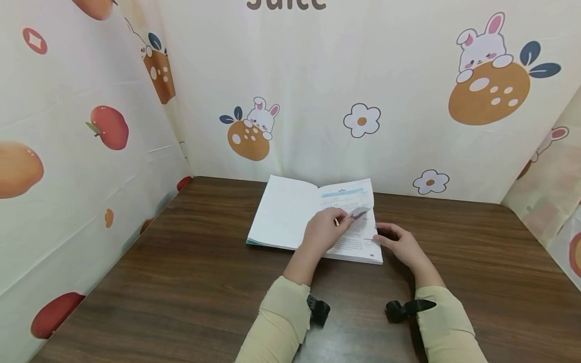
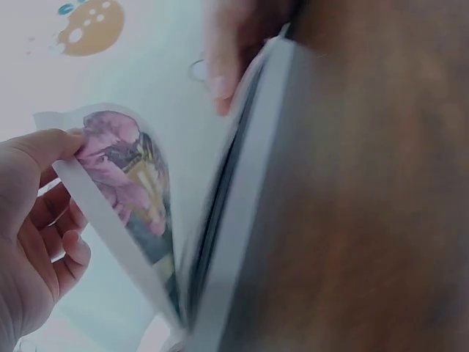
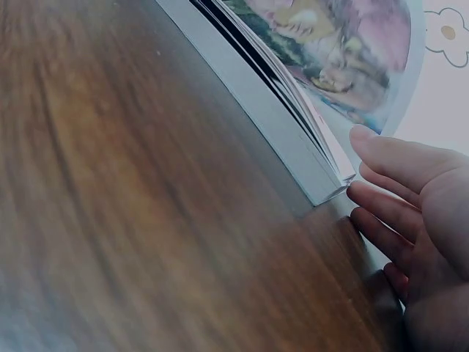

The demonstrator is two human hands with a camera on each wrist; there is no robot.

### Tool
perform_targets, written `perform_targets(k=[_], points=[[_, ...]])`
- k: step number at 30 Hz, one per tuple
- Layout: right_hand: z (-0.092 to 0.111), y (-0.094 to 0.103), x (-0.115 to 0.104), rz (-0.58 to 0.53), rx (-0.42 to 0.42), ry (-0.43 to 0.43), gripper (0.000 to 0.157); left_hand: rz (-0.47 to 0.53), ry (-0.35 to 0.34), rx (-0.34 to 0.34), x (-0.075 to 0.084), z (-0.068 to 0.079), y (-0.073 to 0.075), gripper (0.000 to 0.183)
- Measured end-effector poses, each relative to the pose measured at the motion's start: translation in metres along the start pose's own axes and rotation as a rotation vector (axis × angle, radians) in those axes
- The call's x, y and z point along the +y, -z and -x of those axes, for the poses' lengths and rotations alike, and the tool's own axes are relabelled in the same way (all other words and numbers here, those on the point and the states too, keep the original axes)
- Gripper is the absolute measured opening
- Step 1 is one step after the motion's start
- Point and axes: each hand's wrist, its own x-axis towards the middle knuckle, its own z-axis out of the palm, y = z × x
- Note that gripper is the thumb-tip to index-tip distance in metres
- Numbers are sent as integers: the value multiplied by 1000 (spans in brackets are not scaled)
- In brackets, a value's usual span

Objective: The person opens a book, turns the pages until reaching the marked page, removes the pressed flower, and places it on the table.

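Observation:
An open book [image 1: 283,212] lies on the table, its left page blank white and its right page [image 1: 351,242] carrying printed text under a blue band. My left hand [image 1: 323,229] reaches over the right half and pinches a lifted page [image 1: 360,212] between thumb and fingers. In the left wrist view that page [image 2: 124,165] bows upward and bears a pink and dark colour picture. My right hand [image 1: 404,247] is at the book's right edge, fingers extended. The right wrist view has its thumb [image 3: 374,147] and fingertips right at the corner of the page stack [image 3: 326,158].
The brown wood-grain table [image 1: 181,282] spreads around the book. A white curtain [image 1: 313,91] printed with fruit, rabbits and flowers rises behind the table's back edge and along the left side. Black wrist cameras [image 1: 320,310] are strapped over both pale sleeves.

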Motion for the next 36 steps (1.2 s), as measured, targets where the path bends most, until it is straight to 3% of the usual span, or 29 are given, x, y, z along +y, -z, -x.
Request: perform_targets(k=[9,24,30,36], points=[[-1,0,1,6,-2,-2,62,220,74,140,-18,-3,31,20],[-2,-2,1,4,1,-20,62,404,198,309,-63,-1,68,23],[-2,-1,1,9,7,-5,62,425,235,317,-83,4,80,24],[-1,-1,1,20,11,-1,62,435,317,295,-100,12,92,24]])
